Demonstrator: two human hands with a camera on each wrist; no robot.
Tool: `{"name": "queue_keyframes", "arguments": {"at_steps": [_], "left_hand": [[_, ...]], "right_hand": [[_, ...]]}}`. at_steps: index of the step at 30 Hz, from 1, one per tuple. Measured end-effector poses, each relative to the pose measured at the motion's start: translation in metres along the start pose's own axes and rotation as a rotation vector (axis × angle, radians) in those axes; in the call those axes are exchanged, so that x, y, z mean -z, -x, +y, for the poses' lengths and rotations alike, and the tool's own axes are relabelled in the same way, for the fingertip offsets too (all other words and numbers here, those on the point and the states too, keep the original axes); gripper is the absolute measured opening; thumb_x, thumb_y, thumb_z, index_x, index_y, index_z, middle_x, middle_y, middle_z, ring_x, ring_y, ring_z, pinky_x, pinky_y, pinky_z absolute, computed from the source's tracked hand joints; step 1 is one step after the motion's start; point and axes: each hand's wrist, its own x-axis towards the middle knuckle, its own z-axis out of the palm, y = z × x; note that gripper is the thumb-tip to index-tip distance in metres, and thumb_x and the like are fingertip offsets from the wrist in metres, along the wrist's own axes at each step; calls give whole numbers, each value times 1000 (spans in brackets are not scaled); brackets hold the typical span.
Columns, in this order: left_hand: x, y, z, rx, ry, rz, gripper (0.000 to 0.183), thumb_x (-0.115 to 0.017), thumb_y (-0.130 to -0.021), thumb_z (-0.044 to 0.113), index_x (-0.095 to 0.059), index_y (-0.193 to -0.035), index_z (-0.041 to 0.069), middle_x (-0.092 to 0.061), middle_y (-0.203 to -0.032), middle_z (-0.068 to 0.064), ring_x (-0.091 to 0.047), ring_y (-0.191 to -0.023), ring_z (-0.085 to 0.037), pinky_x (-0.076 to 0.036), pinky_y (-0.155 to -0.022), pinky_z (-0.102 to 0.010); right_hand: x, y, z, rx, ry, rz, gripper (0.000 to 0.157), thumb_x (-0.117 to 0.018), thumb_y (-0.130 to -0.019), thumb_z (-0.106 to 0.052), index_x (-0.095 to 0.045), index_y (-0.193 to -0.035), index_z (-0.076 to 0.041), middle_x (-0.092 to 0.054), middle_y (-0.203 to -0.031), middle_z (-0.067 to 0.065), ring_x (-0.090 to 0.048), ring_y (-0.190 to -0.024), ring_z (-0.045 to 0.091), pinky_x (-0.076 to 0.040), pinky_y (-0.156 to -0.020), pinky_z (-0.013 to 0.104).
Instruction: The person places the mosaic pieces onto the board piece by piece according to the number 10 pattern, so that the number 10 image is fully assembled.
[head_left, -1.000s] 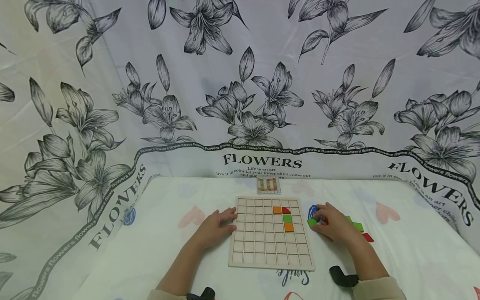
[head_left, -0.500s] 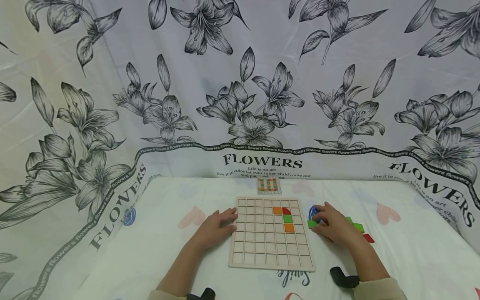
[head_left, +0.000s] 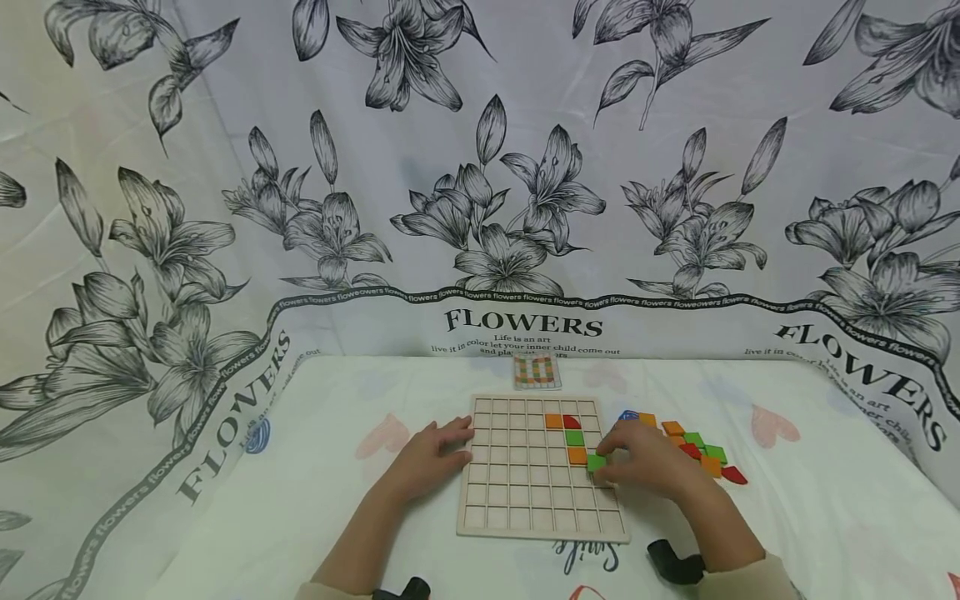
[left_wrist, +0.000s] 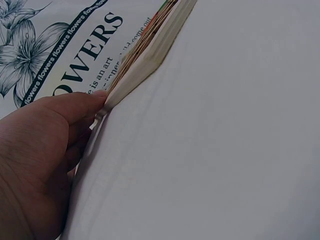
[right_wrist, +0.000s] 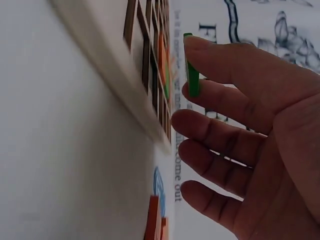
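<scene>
Between thumb and index finger, my right hand (head_left: 643, 460) pinches a green square tile (head_left: 596, 463) over the right part of the wooden grid board (head_left: 510, 500). The right wrist view shows this tile (right_wrist: 192, 80) edge-on, held above the board, the other fingers loosely bent. Fingertips of my left hand (head_left: 427, 454) rest against the board's left edge. On the grid lie an orange tile (head_left: 553, 421), a red rounded tile (head_left: 571, 422) beside it, then a green tile (head_left: 574, 437) and another orange tile (head_left: 577, 456) below the red one.
Right of the board several loose orange, green and red tiles (head_left: 711, 466) lie on the white cloth, partly behind my right hand. A small pattern card (head_left: 537, 372) lies beyond the board's far edge. A flower-printed curtain (head_left: 510, 208) hangs at the back.
My right hand has moved left from beside the loose tiles to over the board, carrying the green tile. More loose tiles now show. The left hand stays at the board's edge.
</scene>
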Motion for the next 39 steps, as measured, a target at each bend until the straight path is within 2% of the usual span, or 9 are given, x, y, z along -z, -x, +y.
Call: {"name": "queue_keyframes", "arguments": {"at_steps": [4, 10, 20, 28, 31, 35, 39], "left_hand": [[-1, 0, 0, 5, -2, -3, 41, -67, -91, 37, -64, -131, 27, -46, -149, 15, -21, -149, -41, -20, -120, -60], [-1, 1, 1, 13, -6, -14, 41, -67, -92, 36, -64, -132, 27, -46, -150, 14, -21, -149, -41, -19, -120, -61], [1, 0, 3, -10, -3, -10, 41, -66, -92, 35, -64, -132, 24, -46, -150, 12, -22, -148, -41, -20, -120, -60], [1, 0, 2, -12, -7, -8, 41, -66, -92, 35, -65, -131, 24, -47, -150, 13, -23, -148, -40, -20, -121, -58], [1, 0, 2, -11, -5, -9, 41, -67, -92, 35, -65, -131, 24, -47, -150, 13, -24, -148, -40, -20, -121, -58], [1, 0, 1, -19, -9, -6, 41, -67, -92, 34, -65, -131, 24, -47, -149, 13, -24, -148, -40, -20, -121, -57], [1, -1, 1, -22, -15, -4, 41, -67, -92, 34, -65, -131, 23, -47, -149, 13, -24, -148, -39, -20, -121, -56]], "right_hand": [[-7, 0, -11, 42, 14, -39, 22, -86, -74, -33, -74, -89, -23, -64, -88, -11, -55, -83, 10, -53, -77, 31], [-14, 0, -15, 109, 40, -65, 19, -85, -75, -30, -73, -88, -22, -60, -83, -10, -52, -77, 12, -49, -69, 28], [-16, -2, -16, 46, 46, -49, 16, -86, -74, -25, -75, -85, -25, -61, -85, -11, -53, -82, 11, -53, -78, 31], [-17, -3, -15, 58, 23, -33, 18, -86, -74, -24, -72, -84, -24, -60, -82, -11, -52, -78, 12, -51, -72, 28], [-15, -3, -13, 25, 0, -34, 17, -86, -74, -25, -72, -84, -25, -60, -82, -10, -52, -79, 12, -50, -70, 28], [-7, -3, -3, -66, -34, 0, 14, -83, -78, -25, -73, -88, -23, -60, -85, -5, -52, -81, 15, -48, -67, 28], [9, 2, 17, -72, -33, 71, 17, -79, -82, -24, -73, -96, -17, -59, -87, -2, -52, -77, 16, -46, -62, 29]]}}
